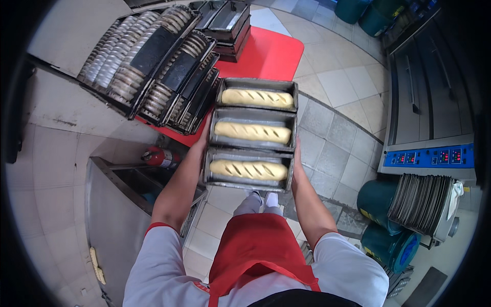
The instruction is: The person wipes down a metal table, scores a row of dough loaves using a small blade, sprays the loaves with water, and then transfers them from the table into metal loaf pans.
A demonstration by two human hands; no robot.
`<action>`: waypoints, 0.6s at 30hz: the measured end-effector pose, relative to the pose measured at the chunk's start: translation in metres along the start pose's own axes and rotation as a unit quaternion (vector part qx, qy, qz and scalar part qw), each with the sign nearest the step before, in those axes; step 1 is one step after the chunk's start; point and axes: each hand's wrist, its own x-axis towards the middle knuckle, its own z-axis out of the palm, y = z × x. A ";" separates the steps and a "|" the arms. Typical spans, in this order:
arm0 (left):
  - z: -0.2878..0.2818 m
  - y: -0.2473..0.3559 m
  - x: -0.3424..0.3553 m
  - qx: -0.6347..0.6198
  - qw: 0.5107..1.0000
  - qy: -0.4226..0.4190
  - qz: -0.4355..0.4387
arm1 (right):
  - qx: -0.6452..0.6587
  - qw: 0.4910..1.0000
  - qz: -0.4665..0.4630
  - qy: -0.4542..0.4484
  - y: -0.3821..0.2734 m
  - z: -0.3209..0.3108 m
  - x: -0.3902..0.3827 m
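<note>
Between my two hands I carry a dark metal loaf pan set (204,176) with three compartments in a row. Each compartment holds one pale, raw-looking dough loaf (249,170) with slanted cuts across its top. My left hand (202,142) grips the left side of the pans, closed against the metal. On the opposite side my right hand (297,161) has hold of the pans' right edge. The fingers of both hands are mostly hidden by the pans. The set is held up in front of my red apron, over the floor.
Ridged baking pans (146,56) are stacked at the left on a red table (276,53), beside more loaf pans (230,23). A steel oven (429,87) with a blue control panel stands right. Teal bins (376,199) and a rack of trays (417,202) sit below it. A fire extinguisher (158,156) is near my left forearm.
</note>
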 end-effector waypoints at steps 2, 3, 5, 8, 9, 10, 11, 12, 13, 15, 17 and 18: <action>0.005 0.005 0.019 -0.051 0.995 -0.050 -0.067 | 0.018 0.999 0.033 0.010 -0.003 -0.002 0.008; -0.008 0.008 0.040 -0.031 0.998 -0.039 -0.035 | 0.045 0.998 0.038 -0.015 -0.006 0.001 0.021; -0.058 -0.013 0.081 -0.001 1.000 0.003 0.030 | 0.033 0.998 0.056 0.013 -0.014 0.028 0.021; -0.013 0.016 0.047 -0.047 0.994 -0.091 -0.040 | 0.017 0.995 0.069 0.064 -0.020 0.012 0.030; -0.011 0.023 0.019 -0.055 0.993 -0.078 -0.072 | 0.012 0.994 0.084 0.073 -0.021 0.014 0.032; -0.010 0.026 -0.014 -0.075 0.992 -0.082 -0.058 | 0.013 0.992 0.088 0.085 -0.024 0.022 0.031; -0.006 0.026 -0.037 -0.091 0.991 -0.093 -0.041 | 0.017 0.993 0.077 0.083 -0.029 0.023 0.033; -0.017 0.010 -0.051 -0.095 0.994 -0.058 -0.001 | 0.017 0.994 0.073 0.074 -0.027 0.028 0.037; -0.030 -0.011 -0.065 -0.098 0.994 -0.021 0.034 | 0.018 0.995 0.072 0.067 -0.023 0.030 0.039; -0.042 -0.036 -0.104 -0.077 0.996 0.034 0.004 | 0.020 0.995 0.065 0.077 -0.023 0.035 0.039; -0.073 -0.083 -0.130 -0.074 0.997 -0.001 -0.020 | 0.028 0.995 0.066 0.074 -0.032 0.050 0.036; -0.080 -0.105 -0.141 -0.085 0.995 0.030 -0.046 | 0.054 0.995 0.083 0.027 -0.029 0.033 0.047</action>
